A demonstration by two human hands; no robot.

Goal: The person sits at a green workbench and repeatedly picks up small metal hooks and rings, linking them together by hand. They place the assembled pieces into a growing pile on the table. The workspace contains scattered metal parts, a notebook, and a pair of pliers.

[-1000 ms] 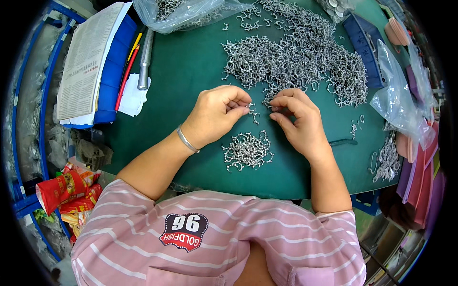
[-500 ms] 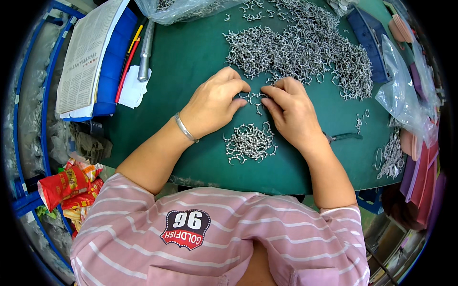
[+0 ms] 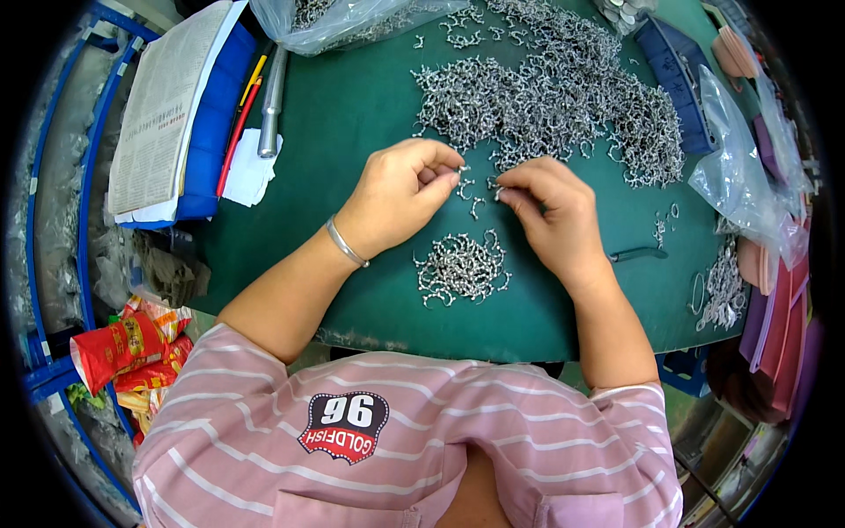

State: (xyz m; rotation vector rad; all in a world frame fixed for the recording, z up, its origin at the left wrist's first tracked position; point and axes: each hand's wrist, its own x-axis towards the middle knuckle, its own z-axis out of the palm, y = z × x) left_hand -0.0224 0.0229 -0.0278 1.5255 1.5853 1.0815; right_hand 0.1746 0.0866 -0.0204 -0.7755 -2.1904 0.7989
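Sorting step, judged mid-pick. Left hand (image 3: 396, 198) pinched on a small metal clip (image 3: 461, 170) at the near edge of the big heap (image 3: 554, 106); right hand (image 3: 550, 216) pinched likewise on a clip (image 3: 495, 188), loose clips (image 3: 471, 198) between. Small pile (image 3: 462, 267) just below on the green mat (image 3: 352, 114). Next move probably needing fine fingertip joining or a short drop onto the pile. Clip axis and heading too small to tell.

Both hands, left hand (image 3: 400, 195) and right hand (image 3: 550, 211), have drawn slightly apart.

Green-topped table (image 3: 352, 114), blue metal frame (image 3: 84, 220) alongside.
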